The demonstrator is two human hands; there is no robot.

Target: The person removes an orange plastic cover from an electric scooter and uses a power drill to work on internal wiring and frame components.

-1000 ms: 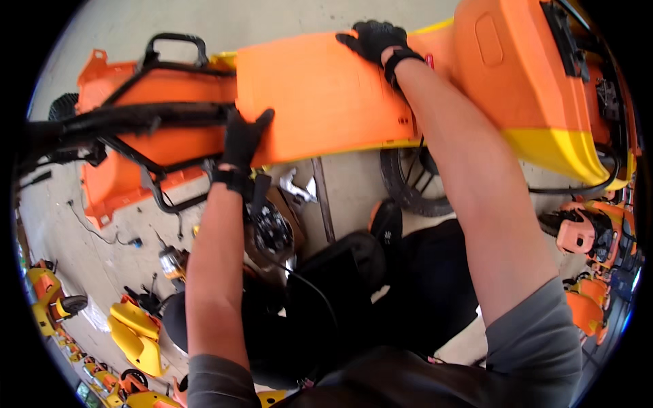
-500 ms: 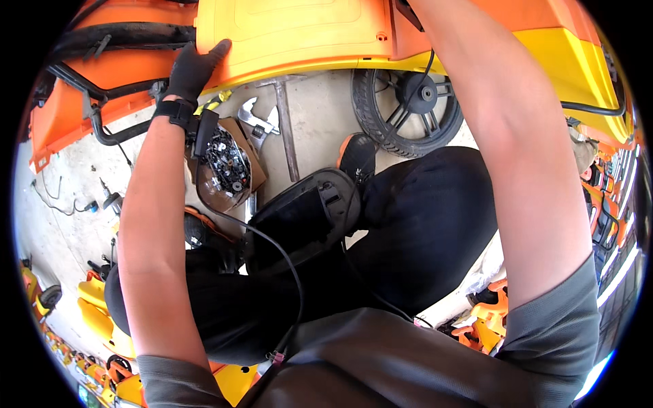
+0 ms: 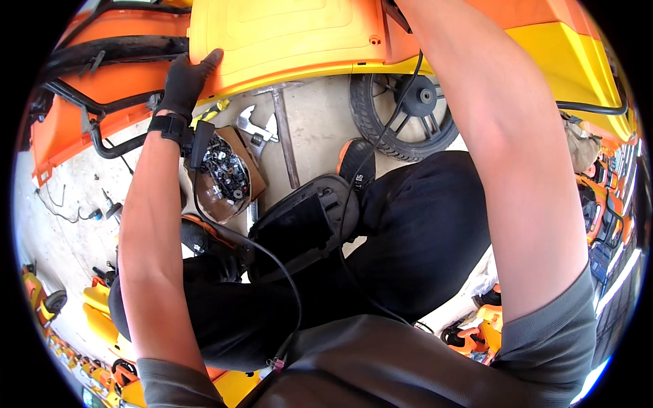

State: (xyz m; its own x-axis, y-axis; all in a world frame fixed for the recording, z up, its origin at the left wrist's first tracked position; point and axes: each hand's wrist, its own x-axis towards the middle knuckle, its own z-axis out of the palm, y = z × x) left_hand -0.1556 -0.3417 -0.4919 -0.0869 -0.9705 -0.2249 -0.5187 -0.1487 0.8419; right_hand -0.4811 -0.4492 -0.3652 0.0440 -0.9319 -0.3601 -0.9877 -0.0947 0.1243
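My left hand (image 3: 182,85), in a black glove, is at the left edge of an orange-and-yellow body panel (image 3: 292,37). Its thumb lies over the panel's face, while the other fingers curl around behind the edge and are partly hidden. Just left of this hand runs a black frame tube (image 3: 115,49). My right arm (image 3: 507,143) reaches up across the panel's right side, and the right hand is beyond the top of the picture. A black cable (image 3: 401,102) hangs from near the panel's right end down past my knee.
Below the panel lie a cardboard box (image 3: 256,178) of small hardware, an adjustable wrench (image 3: 257,130), a T-shaped metal tool (image 3: 286,139) and a black-tyred wheel (image 3: 367,115). Between my legs sits a black plastic shell (image 3: 309,214). Orange and yellow vehicle parts (image 3: 102,309) stand behind on the left.
The panel and my left hand appear slightly further left in the picture. The hanging cable has also shifted left. My left hand keeps its hold on the panel edge.
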